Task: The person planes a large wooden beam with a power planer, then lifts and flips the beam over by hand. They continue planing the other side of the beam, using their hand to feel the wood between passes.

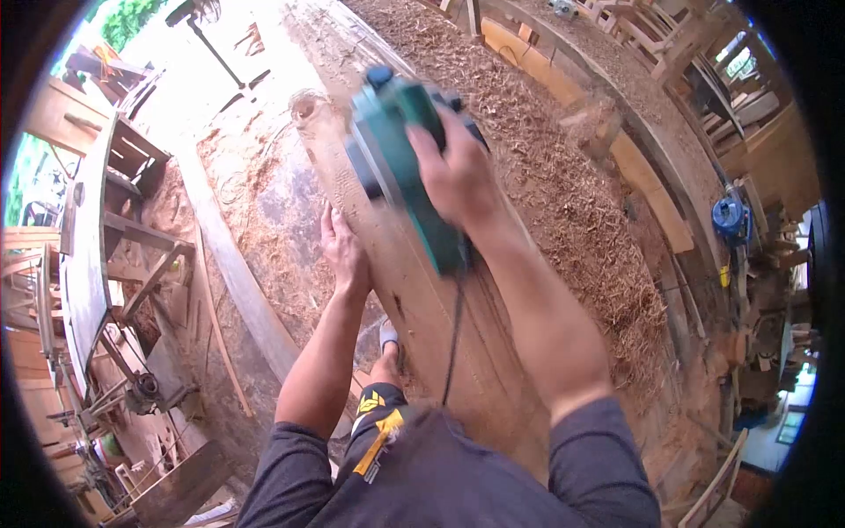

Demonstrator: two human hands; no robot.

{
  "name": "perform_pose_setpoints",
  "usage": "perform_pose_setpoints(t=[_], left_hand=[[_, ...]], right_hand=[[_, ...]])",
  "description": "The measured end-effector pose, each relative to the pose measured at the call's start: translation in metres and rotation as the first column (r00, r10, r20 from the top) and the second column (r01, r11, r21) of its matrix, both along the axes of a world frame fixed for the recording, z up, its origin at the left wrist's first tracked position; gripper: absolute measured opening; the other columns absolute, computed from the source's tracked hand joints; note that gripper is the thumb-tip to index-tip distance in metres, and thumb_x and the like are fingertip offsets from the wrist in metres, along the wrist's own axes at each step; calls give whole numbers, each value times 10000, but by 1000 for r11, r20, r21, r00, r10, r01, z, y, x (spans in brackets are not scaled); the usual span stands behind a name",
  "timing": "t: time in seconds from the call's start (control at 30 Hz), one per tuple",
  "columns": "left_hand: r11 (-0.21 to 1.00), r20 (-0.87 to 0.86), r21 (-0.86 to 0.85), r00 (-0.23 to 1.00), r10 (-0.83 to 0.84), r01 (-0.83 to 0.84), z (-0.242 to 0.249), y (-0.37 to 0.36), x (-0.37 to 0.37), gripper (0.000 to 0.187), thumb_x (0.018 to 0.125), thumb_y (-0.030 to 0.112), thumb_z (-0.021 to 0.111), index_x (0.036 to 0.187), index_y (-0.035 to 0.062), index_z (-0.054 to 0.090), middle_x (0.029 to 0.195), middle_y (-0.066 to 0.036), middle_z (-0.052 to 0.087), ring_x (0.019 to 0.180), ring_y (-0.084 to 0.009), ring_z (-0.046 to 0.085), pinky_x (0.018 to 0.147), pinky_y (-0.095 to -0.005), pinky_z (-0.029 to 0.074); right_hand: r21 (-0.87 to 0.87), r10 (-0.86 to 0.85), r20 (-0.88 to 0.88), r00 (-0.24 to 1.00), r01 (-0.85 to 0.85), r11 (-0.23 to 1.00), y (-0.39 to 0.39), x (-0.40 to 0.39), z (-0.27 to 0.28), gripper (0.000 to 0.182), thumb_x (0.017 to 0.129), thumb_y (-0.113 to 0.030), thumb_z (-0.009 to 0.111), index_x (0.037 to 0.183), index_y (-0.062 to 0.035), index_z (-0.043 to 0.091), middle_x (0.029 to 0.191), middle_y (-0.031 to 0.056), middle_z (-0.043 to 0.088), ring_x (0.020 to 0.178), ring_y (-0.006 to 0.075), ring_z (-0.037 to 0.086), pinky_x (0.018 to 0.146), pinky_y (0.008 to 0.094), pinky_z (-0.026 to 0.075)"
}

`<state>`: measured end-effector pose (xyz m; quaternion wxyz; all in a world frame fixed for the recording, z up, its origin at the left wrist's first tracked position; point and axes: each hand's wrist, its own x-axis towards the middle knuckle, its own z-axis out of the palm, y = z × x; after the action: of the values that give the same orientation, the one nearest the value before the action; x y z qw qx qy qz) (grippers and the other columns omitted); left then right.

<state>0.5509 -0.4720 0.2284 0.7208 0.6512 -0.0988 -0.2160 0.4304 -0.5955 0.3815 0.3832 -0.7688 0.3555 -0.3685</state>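
My right hand (458,172) is wrapped round the handle of a green electric planer (427,216), which rests on a long wooden plank (422,326). Motion blurs the planer and that hand a little. A dark cord (454,339) trails from the planer's rear back along the plank towards my body. Against the plank's left edge lies my left hand (346,251), its fingers stretched out and pointing away from me. The plank has a knot (305,107) near its far left side.
Wood shavings (581,202) are heaped along the plank's right side. A narrow board (233,255) lies on the dusty floor at left, near a wooden frame (132,211). At far right sits a blue machine (731,216), with stacked timber behind it.
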Motion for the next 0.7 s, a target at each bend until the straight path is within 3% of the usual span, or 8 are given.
perform_pose_setpoints(t=[0.1,0.2,0.27,0.37,0.53,0.63,0.7], left_hand=[[999,43,-43,999,18,-16,0,-1,-1,422,1085,236,382,1427,6,472,1332,-145,581,1169,-213,576,1003,-335,464],[994,51,108,998,-20,14,16,2,-2,424,1084,246,386,1419,3,479,1332,-146,579,1153,-220,583,997,-338,467],[999,-10,28,999,-40,40,18,5,-7,439,1079,260,398,1449,26,439,1348,-150,564,1155,-229,587,979,-351,492],[976,-183,-193,974,-134,98,3,5,6,487,1072,274,436,1507,66,368,1374,-150,551,1180,-239,584,966,-369,519],[974,-143,-134,969,-200,181,-15,14,22,528,1058,276,491,1526,63,368,1437,-125,529,1238,-232,558,1004,-345,500],[983,-157,-89,972,-173,160,-5,16,17,505,1051,290,511,1501,77,427,1405,-100,557,1202,-218,576,989,-344,501],[990,-181,-39,974,-138,133,8,19,9,501,1043,310,530,1496,111,449,1368,-80,583,1148,-205,600,956,-354,511]], right_hand=[[98,99,9,995,-99,990,-56,67,-11,472,975,-422,525,1321,-103,559,1171,279,663,1118,462,615,966,504,474],[130,118,24,993,-120,984,-45,57,-15,486,972,-422,528,1343,-107,546,1197,263,661,1134,456,610,973,493,474],[146,108,17,994,-109,983,-22,22,-15,486,974,-410,530,1351,-103,539,1199,257,661,1138,453,611,970,486,477],[207,107,49,993,-115,972,62,-79,-4,466,980,-353,541,1365,-91,525,1198,256,660,1143,436,617,962,461,486],[342,93,-42,995,-73,937,234,-297,2,552,977,-315,548,1419,-3,439,959,143,646,850,262,621,766,374,515],[306,97,-90,991,-65,950,338,-433,-10,610,975,-291,551,1452,50,387,816,76,637,675,157,623,649,321,533],[230,75,-239,968,-19,973,385,-499,-19,659,975,-435,566,1403,48,432,801,70,645,664,152,639,627,324,540]])
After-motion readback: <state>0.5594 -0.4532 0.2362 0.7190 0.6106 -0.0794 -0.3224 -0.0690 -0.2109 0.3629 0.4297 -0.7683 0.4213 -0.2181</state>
